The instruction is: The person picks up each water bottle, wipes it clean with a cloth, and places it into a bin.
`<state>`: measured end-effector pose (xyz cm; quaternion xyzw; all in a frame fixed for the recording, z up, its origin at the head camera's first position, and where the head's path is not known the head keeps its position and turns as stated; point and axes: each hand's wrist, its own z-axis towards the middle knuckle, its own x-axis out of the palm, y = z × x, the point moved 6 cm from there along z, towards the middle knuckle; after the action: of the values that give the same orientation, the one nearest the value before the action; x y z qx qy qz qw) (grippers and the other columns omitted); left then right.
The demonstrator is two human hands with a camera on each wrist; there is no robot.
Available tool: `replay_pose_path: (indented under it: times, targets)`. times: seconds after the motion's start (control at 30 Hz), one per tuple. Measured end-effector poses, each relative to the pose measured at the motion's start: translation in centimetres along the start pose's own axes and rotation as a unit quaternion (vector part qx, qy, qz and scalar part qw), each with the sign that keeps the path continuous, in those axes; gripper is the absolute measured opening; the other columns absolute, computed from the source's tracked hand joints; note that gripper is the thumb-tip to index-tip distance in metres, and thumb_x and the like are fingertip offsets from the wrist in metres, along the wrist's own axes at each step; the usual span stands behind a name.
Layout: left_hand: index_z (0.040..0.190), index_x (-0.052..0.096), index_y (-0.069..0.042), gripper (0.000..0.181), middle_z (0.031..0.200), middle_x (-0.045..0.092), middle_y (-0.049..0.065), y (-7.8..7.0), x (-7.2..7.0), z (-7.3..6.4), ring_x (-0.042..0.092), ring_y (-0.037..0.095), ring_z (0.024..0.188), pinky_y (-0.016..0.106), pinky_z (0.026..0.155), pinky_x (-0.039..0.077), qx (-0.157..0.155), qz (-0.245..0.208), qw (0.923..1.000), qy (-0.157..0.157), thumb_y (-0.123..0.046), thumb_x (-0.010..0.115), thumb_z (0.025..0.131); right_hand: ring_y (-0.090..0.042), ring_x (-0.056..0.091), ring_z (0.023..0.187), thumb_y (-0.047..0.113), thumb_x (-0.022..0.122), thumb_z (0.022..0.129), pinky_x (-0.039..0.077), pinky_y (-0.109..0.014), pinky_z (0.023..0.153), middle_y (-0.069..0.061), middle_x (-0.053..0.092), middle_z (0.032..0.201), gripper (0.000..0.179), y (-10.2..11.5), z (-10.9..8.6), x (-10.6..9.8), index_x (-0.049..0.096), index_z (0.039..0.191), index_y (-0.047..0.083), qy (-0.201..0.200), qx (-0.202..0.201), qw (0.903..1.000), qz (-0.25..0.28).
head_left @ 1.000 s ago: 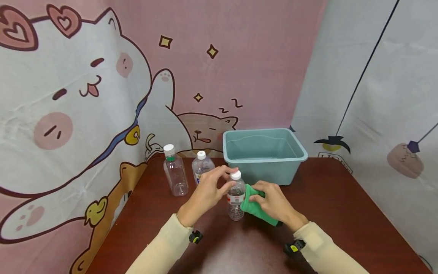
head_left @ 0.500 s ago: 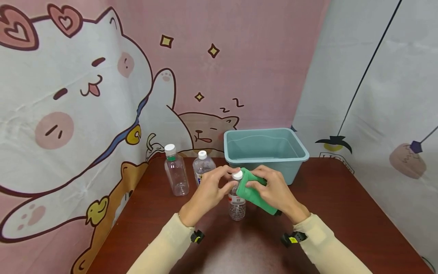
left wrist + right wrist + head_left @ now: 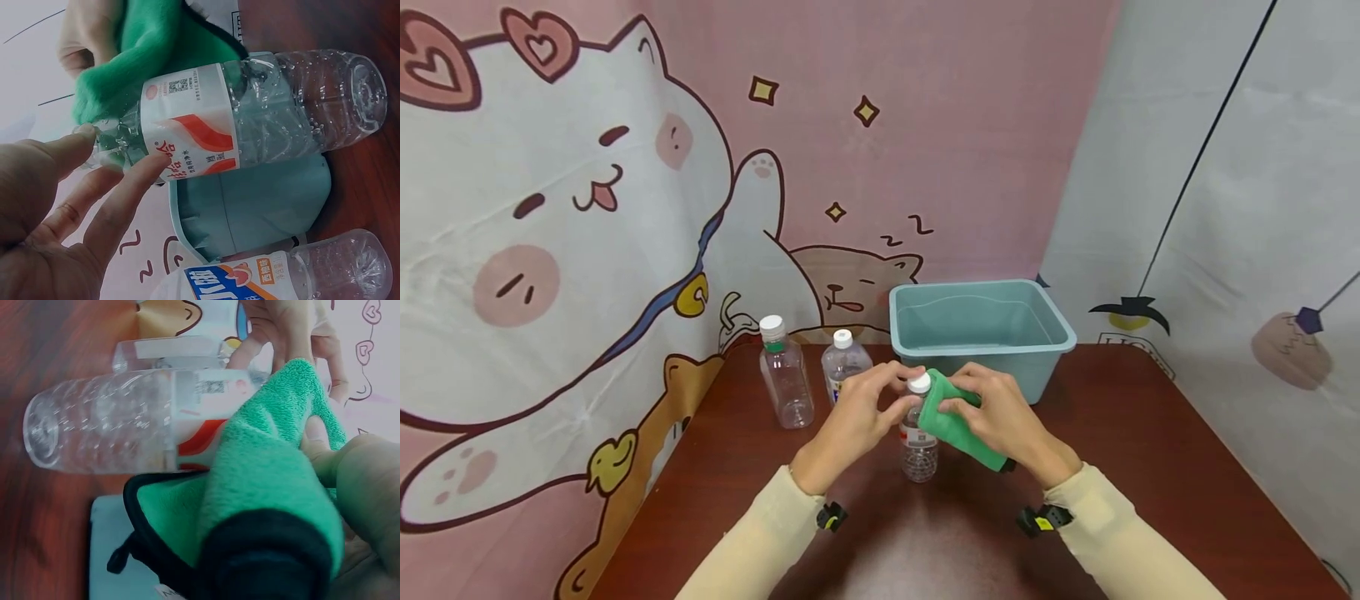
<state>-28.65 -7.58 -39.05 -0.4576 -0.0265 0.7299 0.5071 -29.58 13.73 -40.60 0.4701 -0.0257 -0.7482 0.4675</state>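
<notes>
A clear plastic bottle [image 3: 919, 454] with a white cap and a red-and-white label stands upright on the table. My left hand [image 3: 853, 412] pinches it near the top, thumb and fingers about the neck and cap. In the left wrist view, fingertips lie at the neck of the bottle [image 3: 275, 103] and on the label. My right hand [image 3: 1003, 412] grips a folded green cloth [image 3: 958, 429] with dark edging. The cloth [image 3: 262, 450] lies against the upper side of the bottle in the right wrist view, hiding part of its neck and label.
Two more clear bottles stand at the back left: a tall one [image 3: 786, 379] with a green neck ring, and a shorter one [image 3: 844, 364] partly behind my left hand. A pale blue plastic tub [image 3: 992, 354] sits behind the hands, against the patterned backdrop [image 3: 970, 150].
My right hand has moved the green cloth up from the bottle's label to its neck beside the cap, then stayed there. The left hand keeps its hold on the bottle.
</notes>
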Motion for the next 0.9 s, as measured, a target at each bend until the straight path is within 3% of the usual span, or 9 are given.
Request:
replay_pose_path:
  times: [0.13,0.3,0.53,0.7,0.8,0.9]
  targets:
    - [0.143,0.075,-0.016,0.040,0.142,0.084,0.001,0.2,0.1,0.0,0.080,0.017,0.108,0.032,0.091,0.070,-0.004,0.012,0.9999,0.000,-0.017,0.088,0.105,-0.013,0.077,0.090,0.008,0.095,0.096,0.062,-0.025,0.072,-0.002,0.083,0.108,0.025,-0.8,-0.7,0.3,0.091,0.121,0.006,0.017,-0.006,0.9997,-0.019]
    - [0.142,0.076,-0.017,0.037,0.145,0.083,-0.002,0.3,0.2,0.0,0.079,0.015,0.108,0.030,0.090,0.069,-0.006,0.014,0.9999,0.003,-0.018,0.087,0.107,-0.014,0.080,0.095,0.010,0.096,0.095,0.065,-0.024,0.076,0.001,0.083,0.107,0.026,-2.3,-2.0,1.7,0.092,0.120,0.009,0.062,-0.006,0.9975,-0.032]
    - [0.142,0.075,-0.016,0.037,0.145,0.083,-0.001,0.2,0.1,-0.1,0.080,0.016,0.108,0.031,0.091,0.070,-0.002,0.014,0.9999,-0.002,-0.019,0.087,0.107,-0.007,0.075,0.089,0.017,0.095,0.097,0.063,-0.022,0.073,0.002,0.080,0.105,0.022,-4.1,-3.6,4.6,0.092,0.117,0.011,0.134,0.004,0.9898,-0.048]
    - [0.142,0.075,-0.017,0.037,0.145,0.083,-0.001,0.1,0.1,-0.1,0.080,0.016,0.109,0.027,0.085,0.066,0.003,0.019,0.9998,-0.005,-0.019,0.087,0.107,0.002,0.063,0.079,0.019,0.097,0.096,0.056,-0.020,0.068,0.004,0.074,0.096,0.019,-4.9,-4.5,6.5,0.091,0.111,0.010,0.179,-0.007,0.9822,-0.055]
    - [0.142,0.075,-0.017,0.037,0.146,0.083,-0.002,0.1,0.1,-0.1,0.080,0.016,0.110,0.024,0.080,0.062,0.005,0.022,0.9997,-0.003,-0.019,0.087,0.107,0.004,0.056,0.074,0.019,0.098,0.095,0.051,-0.019,0.065,0.004,0.072,0.091,0.016,-5.2,-4.8,7.2,0.091,0.106,0.010,0.191,-0.013,0.9797,-0.059]
    - [0.142,0.075,-0.017,0.036,0.147,0.082,-0.001,0.1,0.1,-0.1,0.080,0.016,0.109,0.023,0.079,0.062,0.008,0.022,0.9997,-0.004,-0.019,0.086,0.108,0.001,0.061,0.075,0.018,0.098,0.095,0.053,-0.020,0.066,0.001,0.075,0.094,0.016,-5.3,-4.9,7.5,0.091,0.107,0.010,0.186,-0.010,0.9808,-0.057]
